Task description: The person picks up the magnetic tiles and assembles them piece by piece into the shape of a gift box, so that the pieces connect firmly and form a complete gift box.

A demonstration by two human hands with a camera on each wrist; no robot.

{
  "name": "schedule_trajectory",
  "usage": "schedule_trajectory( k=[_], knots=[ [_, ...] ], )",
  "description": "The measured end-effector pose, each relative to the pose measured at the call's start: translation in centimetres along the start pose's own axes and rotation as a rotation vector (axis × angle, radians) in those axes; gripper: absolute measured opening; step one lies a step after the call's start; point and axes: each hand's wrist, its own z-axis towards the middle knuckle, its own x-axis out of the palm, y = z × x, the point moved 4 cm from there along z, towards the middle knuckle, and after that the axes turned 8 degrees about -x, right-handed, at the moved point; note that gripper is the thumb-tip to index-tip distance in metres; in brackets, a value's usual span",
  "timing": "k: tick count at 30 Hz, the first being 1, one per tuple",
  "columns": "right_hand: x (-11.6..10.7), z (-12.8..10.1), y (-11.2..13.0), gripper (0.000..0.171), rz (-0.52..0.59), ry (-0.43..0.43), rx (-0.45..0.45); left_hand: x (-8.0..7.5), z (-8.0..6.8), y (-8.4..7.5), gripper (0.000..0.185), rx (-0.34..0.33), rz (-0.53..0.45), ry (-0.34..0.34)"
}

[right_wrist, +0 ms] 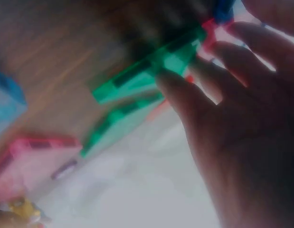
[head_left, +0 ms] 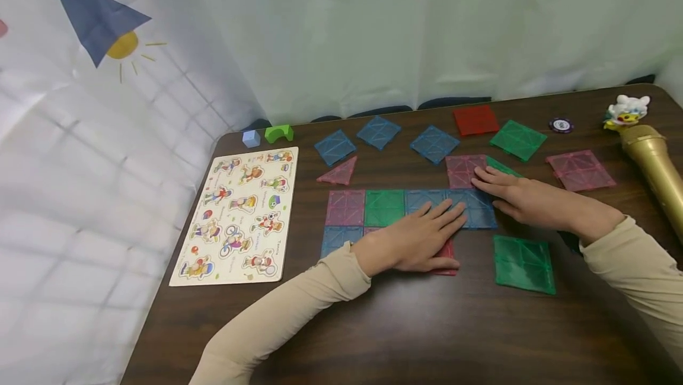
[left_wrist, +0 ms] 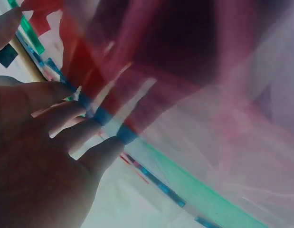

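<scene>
My left hand (head_left: 418, 239) rests with spread fingers over a flat block of see-through plastic tiles, among them a purple square (head_left: 344, 208), a green square (head_left: 384, 207) and a blue square (head_left: 475, 214). It covers much of the lower row, where a red tile (head_left: 447, 250) peeks out. At the block's upper right, my right hand (head_left: 512, 192) lies with its fingertips at a pink square (head_left: 463, 170) and a green triangular tile (head_left: 500, 165), partly hidden under the fingers. The right wrist view shows the fingers nearly straight against this green tile (right_wrist: 151, 69).
Loose blue tiles (head_left: 335, 147), a pink triangle (head_left: 340, 171), a red square (head_left: 476, 120) and green squares (head_left: 525, 263) lie around the block. A picture puzzle board (head_left: 242, 195) is at left. At right are a gold microphone (head_left: 653, 162), a figurine (head_left: 626, 112) and a chip (head_left: 561, 125).
</scene>
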Motion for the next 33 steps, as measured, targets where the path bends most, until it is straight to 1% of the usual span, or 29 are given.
schedule_trajectory(
  k=[4, 7, 11, 15, 19, 22, 24, 27, 29, 31, 33],
  knots=[
    [-0.1, 0.4, 0.2, 0.053, -0.004, 0.016, 0.012, 0.3, -0.2, 0.1, 0.082, 0.018, -0.034, -0.006],
    [-0.2, 0.7, 0.1, 0.052, -0.016, 0.012, 0.007, 0.3, -0.3, 0.1, 0.082, 0.024, -0.051, -0.004],
    [-0.5, 1.0, -0.2, 0.053, -0.033, 0.006, 0.02, 0.3, -0.2, 0.1, 0.082, 0.021, -0.045, -0.008],
    [-0.8, 1.3, -0.8, 0.057, -0.053, 0.024, 0.058, 0.2, -0.2, 0.1, 0.082, 0.017, -0.032, -0.014],
    [-0.9, 1.3, -1.4, 0.06, -0.011, 0.046, 0.097, 0.1, -0.1, 0.1, 0.082, 0.019, -0.032, -0.009],
    [-0.7, 1.3, -1.6, 0.062, 0.034, 0.049, 0.102, 0.1, -0.1, 0.1, 0.082, 0.019, -0.038, -0.006],
    [-0.8, 1.2, -1.7, 0.062, 0.06, 0.035, 0.095, 0.0, -0.2, 0.2, 0.083, 0.015, -0.044, 0.0],
    [-1.3, 1.1, -1.5, 0.06, 0.067, -0.034, 0.047, 0.0, -0.2, 0.4, 0.084, 0.011, -0.055, 0.012],
    [-1.9, 0.9, -1.1, 0.058, 0.041, -0.084, 0.018, 0.0, -0.2, 0.4, 0.086, 0.014, -0.069, 0.019],
    [-2.6, 0.3, -0.3, 0.057, 0.003, -0.116, 0.006, 0.0, -0.2, 0.5, 0.088, 0.021, -0.084, 0.026],
    [-3.1, -0.6, 0.6, 0.055, -0.035, -0.125, 0.002, 0.0, -0.1, 0.5, 0.091, 0.032, -0.103, 0.034]
  ],
)
